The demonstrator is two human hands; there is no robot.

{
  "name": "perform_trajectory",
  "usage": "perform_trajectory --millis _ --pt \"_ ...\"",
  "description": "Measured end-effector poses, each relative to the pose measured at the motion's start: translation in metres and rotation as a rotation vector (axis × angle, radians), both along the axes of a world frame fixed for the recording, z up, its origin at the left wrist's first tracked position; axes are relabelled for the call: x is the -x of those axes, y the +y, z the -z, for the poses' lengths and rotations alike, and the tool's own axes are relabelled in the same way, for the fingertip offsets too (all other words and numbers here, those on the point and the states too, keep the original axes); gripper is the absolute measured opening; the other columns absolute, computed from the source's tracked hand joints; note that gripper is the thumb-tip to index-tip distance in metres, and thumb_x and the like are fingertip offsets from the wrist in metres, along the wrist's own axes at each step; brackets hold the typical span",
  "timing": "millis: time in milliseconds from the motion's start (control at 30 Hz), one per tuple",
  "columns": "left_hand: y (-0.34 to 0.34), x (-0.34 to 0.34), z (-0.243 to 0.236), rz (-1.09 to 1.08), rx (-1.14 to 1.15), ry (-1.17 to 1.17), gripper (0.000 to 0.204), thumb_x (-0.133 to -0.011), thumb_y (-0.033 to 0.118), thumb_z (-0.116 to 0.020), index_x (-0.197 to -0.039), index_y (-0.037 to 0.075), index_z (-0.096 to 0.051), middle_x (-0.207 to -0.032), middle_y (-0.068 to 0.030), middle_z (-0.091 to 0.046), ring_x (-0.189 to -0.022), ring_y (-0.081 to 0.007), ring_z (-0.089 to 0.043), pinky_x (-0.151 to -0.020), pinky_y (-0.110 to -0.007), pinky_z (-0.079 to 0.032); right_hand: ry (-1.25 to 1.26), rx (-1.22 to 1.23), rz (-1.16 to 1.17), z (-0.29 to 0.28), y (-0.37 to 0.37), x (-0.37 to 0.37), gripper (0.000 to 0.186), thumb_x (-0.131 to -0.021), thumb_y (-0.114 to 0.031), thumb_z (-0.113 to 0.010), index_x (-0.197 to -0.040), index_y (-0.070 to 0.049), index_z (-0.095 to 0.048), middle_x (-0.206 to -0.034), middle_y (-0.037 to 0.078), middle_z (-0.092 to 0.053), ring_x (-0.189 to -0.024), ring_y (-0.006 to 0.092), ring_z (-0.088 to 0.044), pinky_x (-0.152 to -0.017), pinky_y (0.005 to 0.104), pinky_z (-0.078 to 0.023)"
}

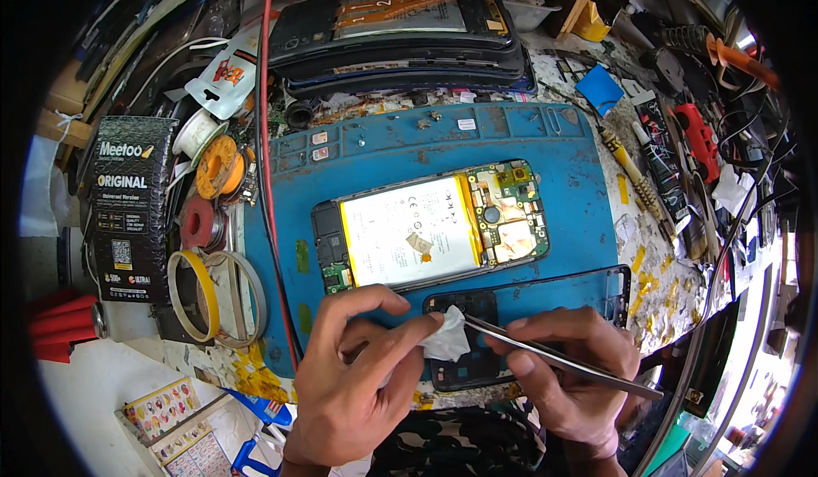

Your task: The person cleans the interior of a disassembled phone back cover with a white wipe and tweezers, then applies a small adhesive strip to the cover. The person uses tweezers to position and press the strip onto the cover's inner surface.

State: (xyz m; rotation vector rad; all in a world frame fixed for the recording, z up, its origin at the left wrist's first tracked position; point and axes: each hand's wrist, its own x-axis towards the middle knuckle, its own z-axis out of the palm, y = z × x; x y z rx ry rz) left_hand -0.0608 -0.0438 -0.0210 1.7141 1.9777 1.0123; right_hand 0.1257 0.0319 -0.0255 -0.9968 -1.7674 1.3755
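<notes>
My left hand point(362, 375) is closed, pinching a crumpled white tissue point(447, 338) between thumb and finger. In my right hand point(575, 375) are metal tweezers point(567, 359), their tips reaching the tissue's upper right edge. Beneath both hands lies a black phone frame point(562, 294) on the blue repair mat point(579, 213). Just beyond it rests an opened phone, its large white battery point(409, 230) on the left and its circuit board point(509, 213) bared on the right. Whether the tweezer tips grip the tissue is too small to tell.
Stacked phone parts point(400, 38) stand behind the mat. A black package point(128, 213), wire spools point(219, 167) and tape rolls point(194, 294) crowd the left. Red and black cables point(266, 136) cross the mat's left side. On the right lie a soldering iron point(630, 170) and a red tool point(699, 143).
</notes>
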Motion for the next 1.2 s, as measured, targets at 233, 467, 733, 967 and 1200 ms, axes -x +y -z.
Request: perform_trajectory --millis 233,467,733,967,1200 --pt "0.0 -0.007 0.002 -0.015 -0.041 0.037 0.037 -0.064 -0.016 -0.069 -0.095 0.004 -0.075 -0.103 -0.0122 -0.066 -0.082 -0.0225 -0.067 -0.066 -0.031 -0.053 -0.063 -0.145 -0.068 0.0 0.003 0.003 0.025 -0.078 0.001 -0.081 -0.1 0.0 -0.069 -0.094 0.012 -0.074 -0.079 0.0222 -0.074 -0.067 0.0302 -0.057" --pt "-0.003 -0.003 0.004 0.072 -0.103 0.15 0.034 -0.065 -0.005 -0.08 -0.098 0.005 -0.075 -0.103 -0.0111 -0.069 -0.083 -0.0232 -0.068 -0.067 -0.032 -0.057 -0.151 -0.271 -0.071 -0.001 0.004 0.009 0.025 -0.075 0.001 -0.082 -0.096 0.0 -0.07 -0.09 0.012 -0.074 -0.078 0.0228 -0.072 -0.068 0.031 -0.057" --pt "-0.007 -0.003 0.009 0.07 -0.095 0.194 0.037 -0.066 0.005 -0.086 -0.102 0.006 -0.075 -0.102 -0.0103 -0.069 -0.08 -0.0209 -0.067 -0.064 -0.031 -0.056 -0.19 -0.233 -0.025 -0.001 -0.002 0.019 0.019 -0.076 0.002 -0.079 -0.091 0.001 -0.066 -0.087 0.015 -0.074 -0.079 0.0247 -0.073 -0.071 0.0318 -0.057" --pt "-0.008 -0.004 0.009 0.045 -0.087 0.156 0.037 -0.067 0.007 -0.087 -0.102 0.008 -0.076 -0.103 -0.0103 -0.07 -0.08 -0.0217 -0.067 -0.064 -0.032 -0.056 -0.054 -0.332 0.0 0.007 0.001 0.016 0.027 -0.076 -0.001 -0.081 -0.1 -0.004 -0.069 -0.096 0.01 -0.072 -0.081 0.0223 -0.071 -0.066 0.0309 -0.057" --pt "-0.008 -0.005 0.008 0.014 -0.111 0.102 0.033 -0.068 0.002 -0.085 -0.098 0.008 -0.074 -0.102 -0.0109 -0.071 -0.083 -0.023 -0.069 -0.066 -0.032 -0.056 0.043 -0.24 -0.111 0.007 0.003 0.008 0.028 -0.076 -0.001 -0.083 -0.101 -0.003 -0.071 -0.093 0.011 -0.074 -0.076 0.022 -0.072 -0.064 0.0306 -0.057"
